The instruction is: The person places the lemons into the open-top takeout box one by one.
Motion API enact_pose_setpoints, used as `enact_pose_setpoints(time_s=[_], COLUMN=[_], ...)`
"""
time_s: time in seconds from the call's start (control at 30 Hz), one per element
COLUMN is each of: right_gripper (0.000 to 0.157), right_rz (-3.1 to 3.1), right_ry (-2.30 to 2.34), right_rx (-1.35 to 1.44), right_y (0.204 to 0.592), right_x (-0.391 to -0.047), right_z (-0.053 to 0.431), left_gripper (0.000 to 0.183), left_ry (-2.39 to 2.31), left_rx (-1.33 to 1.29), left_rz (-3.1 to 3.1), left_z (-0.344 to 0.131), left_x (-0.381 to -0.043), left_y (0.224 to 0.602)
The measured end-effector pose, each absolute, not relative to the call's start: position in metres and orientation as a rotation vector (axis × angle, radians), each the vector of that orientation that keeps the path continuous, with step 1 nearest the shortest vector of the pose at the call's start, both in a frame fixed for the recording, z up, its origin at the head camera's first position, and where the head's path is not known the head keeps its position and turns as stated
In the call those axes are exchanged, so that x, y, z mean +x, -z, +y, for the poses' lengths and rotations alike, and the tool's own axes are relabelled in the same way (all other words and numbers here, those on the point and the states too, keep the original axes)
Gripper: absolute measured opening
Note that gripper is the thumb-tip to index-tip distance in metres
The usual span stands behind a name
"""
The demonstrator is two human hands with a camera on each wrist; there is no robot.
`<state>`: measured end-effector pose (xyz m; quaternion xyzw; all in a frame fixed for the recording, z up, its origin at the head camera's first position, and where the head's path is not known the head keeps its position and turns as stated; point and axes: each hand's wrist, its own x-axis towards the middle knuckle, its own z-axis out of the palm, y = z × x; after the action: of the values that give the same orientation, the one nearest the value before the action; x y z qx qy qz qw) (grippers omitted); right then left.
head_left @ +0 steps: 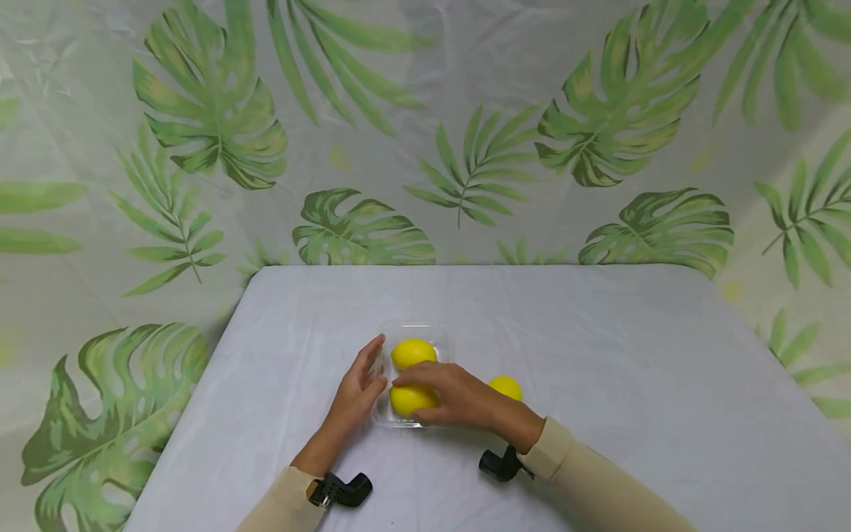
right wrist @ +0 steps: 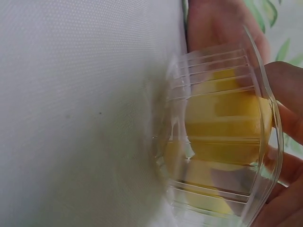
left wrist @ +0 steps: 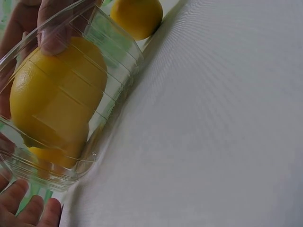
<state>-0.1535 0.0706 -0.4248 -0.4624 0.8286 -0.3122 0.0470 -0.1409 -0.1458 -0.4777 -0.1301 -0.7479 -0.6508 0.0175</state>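
Note:
A clear plastic container (head_left: 442, 329) stands on the table and holds two yellow lemons, one behind the other. The far lemon (head_left: 413, 353) lies at the container's back. My right hand (head_left: 465, 403) reaches in from the right and grips the near lemon (head_left: 405, 401) between thumb and fingers; the left wrist view shows this lemon (left wrist: 59, 94) through the clear wall. At the container's left side is my left hand (head_left: 354, 399), its fingers extended along the wall. A third lemon (head_left: 508, 386) sits on the table to the right, partly hidden by my right wrist.
A white cloth covers the table (head_left: 598, 347). Behind it hangs a sheet with a green leaf print (head_left: 465, 174). A black wrist camera (head_left: 346, 490) juts from the left cuff, another camera (head_left: 500, 464) from the right.

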Motion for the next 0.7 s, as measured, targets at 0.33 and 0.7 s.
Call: enact_pose_setpoints(time_s=[0.33,0.7], right_gripper=[0.045,0.040], right_rz=[2.523,2.500], right_ry=[0.913,0.885], right_rx=[-1.382,-1.376], right_y=[0.426,0.423], right_x=[-0.154,-0.152], right_z=[0.070,0.070], left_gripper=[0.064,0.064], left_ry=[2.017,2.020], left_rx=[-0.420,-0.418], left_rz=[-2.315,-2.314], left_z=[-0.147,-0.146], left_x=[-0.144,-0.142], left_y=[0.484,0.483])
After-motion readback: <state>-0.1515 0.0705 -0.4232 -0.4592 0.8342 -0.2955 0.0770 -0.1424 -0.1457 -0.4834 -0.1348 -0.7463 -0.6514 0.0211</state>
